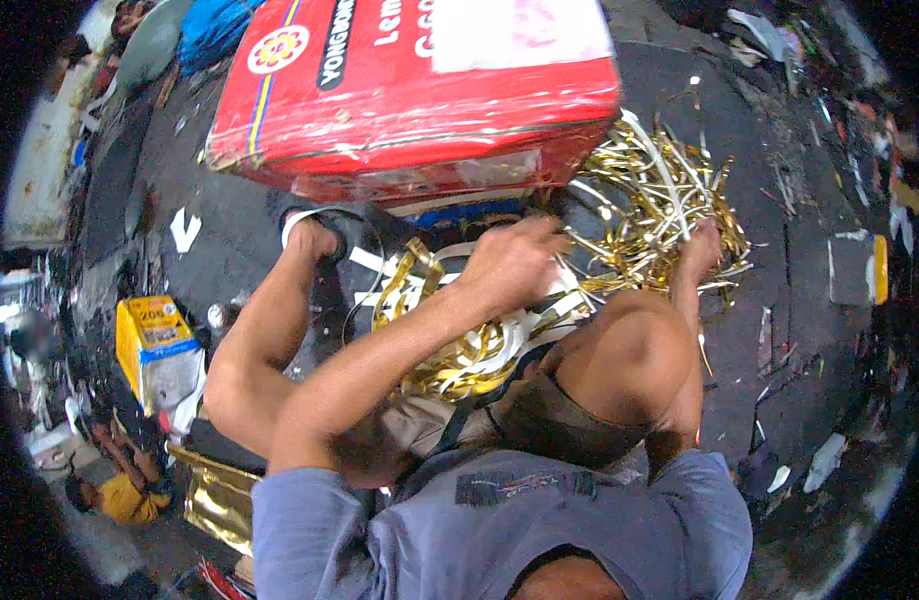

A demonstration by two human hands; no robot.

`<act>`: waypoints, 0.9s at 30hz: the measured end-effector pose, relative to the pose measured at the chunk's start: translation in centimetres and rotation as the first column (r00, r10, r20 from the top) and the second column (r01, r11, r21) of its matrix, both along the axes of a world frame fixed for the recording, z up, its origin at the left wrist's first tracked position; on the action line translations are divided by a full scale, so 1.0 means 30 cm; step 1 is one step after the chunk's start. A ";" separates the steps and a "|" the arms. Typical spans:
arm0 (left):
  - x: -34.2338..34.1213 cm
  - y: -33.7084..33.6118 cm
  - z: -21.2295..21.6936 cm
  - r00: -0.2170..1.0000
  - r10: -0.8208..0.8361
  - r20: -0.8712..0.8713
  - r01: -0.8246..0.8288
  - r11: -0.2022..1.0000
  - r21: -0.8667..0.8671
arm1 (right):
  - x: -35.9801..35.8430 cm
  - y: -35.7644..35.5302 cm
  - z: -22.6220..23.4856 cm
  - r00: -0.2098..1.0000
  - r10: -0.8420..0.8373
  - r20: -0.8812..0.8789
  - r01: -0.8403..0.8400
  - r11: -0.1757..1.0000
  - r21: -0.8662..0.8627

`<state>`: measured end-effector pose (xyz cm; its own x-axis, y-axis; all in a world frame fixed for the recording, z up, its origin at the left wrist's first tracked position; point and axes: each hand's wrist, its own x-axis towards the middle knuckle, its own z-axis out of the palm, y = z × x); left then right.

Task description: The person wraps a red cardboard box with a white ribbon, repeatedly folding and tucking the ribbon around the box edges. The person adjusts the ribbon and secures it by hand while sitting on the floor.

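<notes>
Between my bent knees lies a bundle of gold and white strips (477, 362), with wider white pieces at its upper edge. My left hand (517, 262) is over the upper right of this bundle, its fingers curled and partly blurred. White strip ends show just below that hand; whether they are in its grip is hidden. Farther right spreads a loose tangle of gold and white strips (648, 195). My right hand (704, 248) reaches into the tangle's near right side, fingers closed around some strips.
A big red carton (380, 120) stands ahead of me, close beyond my left hand. A yellow and white box (160, 345) is on the left, another (860, 270) far right. Gold sheet material (218, 500) lies lower left. Another person (130, 495) is at the far left. Scraps litter the dark floor.
</notes>
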<state>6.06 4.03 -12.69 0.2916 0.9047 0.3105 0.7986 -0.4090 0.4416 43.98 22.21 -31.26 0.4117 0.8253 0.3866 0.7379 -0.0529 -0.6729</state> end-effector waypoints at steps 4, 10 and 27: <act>-0.201 -0.185 -0.611 0.896 0.076 -0.437 -0.376 0.653 -0.657 | -0.036 -0.130 0.477 0.690 -0.172 -0.703 0.373 0.917 0.141; -0.137 -0.081 -0.322 0.920 0.036 -0.390 -0.295 0.720 -0.628 | -0.013 -0.299 0.783 0.923 0.227 -0.312 -0.212 0.974 0.083; -0.780 0.002 0.881 0.858 0.289 0.425 -0.169 0.939 -0.299 | -0.729 -0.123 1.334 0.053 0.892 -0.449 -0.995 0.007 -0.101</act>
